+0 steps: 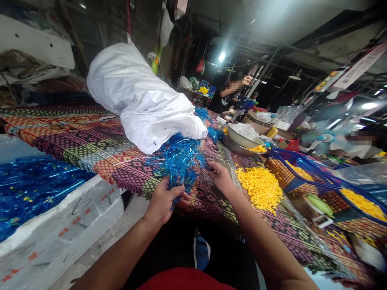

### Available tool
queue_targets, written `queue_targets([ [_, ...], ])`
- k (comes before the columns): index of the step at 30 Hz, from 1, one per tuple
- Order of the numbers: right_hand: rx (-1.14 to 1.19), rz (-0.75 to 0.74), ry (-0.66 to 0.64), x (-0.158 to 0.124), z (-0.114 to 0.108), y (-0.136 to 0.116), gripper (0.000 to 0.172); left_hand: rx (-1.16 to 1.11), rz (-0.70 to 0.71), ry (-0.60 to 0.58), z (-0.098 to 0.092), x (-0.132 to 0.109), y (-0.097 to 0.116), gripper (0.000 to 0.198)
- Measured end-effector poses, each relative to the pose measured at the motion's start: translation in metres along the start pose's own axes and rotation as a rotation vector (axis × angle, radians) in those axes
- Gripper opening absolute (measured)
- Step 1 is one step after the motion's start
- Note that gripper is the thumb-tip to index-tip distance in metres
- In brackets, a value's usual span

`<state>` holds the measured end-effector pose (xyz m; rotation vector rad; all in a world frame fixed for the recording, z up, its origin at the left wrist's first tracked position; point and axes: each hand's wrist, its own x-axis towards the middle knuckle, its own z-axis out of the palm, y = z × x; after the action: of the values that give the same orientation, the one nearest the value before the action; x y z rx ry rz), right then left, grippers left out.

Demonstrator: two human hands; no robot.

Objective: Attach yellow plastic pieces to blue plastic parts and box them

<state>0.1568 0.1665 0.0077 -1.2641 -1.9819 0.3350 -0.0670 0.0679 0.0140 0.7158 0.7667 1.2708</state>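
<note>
Glossy blue clear-plastic pieces (178, 157) lie heaped on a patterned woven cloth (217, 193), spilling from beneath a large white cloth bag (142, 96). My left hand (165, 197) is closed round a bunch of these blue plastic pieces near the cloth's front edge. To the right of the heap, my right hand (220, 176) has its fingers drawn together by the heap's edge; whatever is between its fingertips is too small to tell. A pile of small yellow pieces (260, 187) rests on the cloth, right of my right hand.
A foam box (90, 209) at the left is filled with more blue plastic pieces. Metal bowls (242, 139) stand behind the yellow pile. Blue and orange baskets (305, 187) with yellow pieces line the right side. Another person (226, 96) is across the table.
</note>
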Motion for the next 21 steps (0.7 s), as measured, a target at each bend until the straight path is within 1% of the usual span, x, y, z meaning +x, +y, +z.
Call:
queue_targets([
  [2, 0.027, -0.005, 0.006, -0.002, 0.0, -0.008, 0.029, 0.005, 0.006, 0.006, 0.002, -0.002, 0.0, 0.029],
  [5, 0.077, 0.043, -0.012, -0.006, 0.001, -0.02, 0.03, 0.016, 0.03, 0.012, 0.002, -0.004, 0.001, 0.027],
  [7, 0.176, 0.09, -0.04, -0.009, 0.004, -0.027, 0.031, 0.016, 0.044, 0.016, 0.002, -0.005, 0.0, 0.027],
  [9, 0.332, 0.17, -0.075, -0.012, 0.008, -0.033, 0.03, 0.009, 0.046, 0.034, 0.002, -0.005, 0.0, 0.028],
  [11, 0.516, 0.297, -0.103, -0.016, 0.014, -0.04, 0.029, 0.003, 0.052, 0.085, 0.001, -0.004, -0.002, 0.029],
  [13, 0.692, 0.436, -0.115, -0.019, 0.019, -0.049, 0.031, 0.007, 0.078, 0.162, -0.002, -0.003, -0.004, 0.029],
  [16, 0.917, 0.585, -0.077, -0.02, 0.029, -0.063, 0.037, 0.037, 0.164, 0.277, -0.008, 0.001, -0.007, 0.03],
  [18, 1.021, 0.641, -0.067, -0.019, 0.035, -0.071, 0.041, 0.075, 0.21, 0.33, -0.012, 0.006, -0.008, 0.031],
  [21, 1.042, 0.657, -0.159, -0.013, 0.042, -0.076, 0.048, 0.139, 0.208, 0.333, -0.015, 0.018, -0.006, 0.031],
])
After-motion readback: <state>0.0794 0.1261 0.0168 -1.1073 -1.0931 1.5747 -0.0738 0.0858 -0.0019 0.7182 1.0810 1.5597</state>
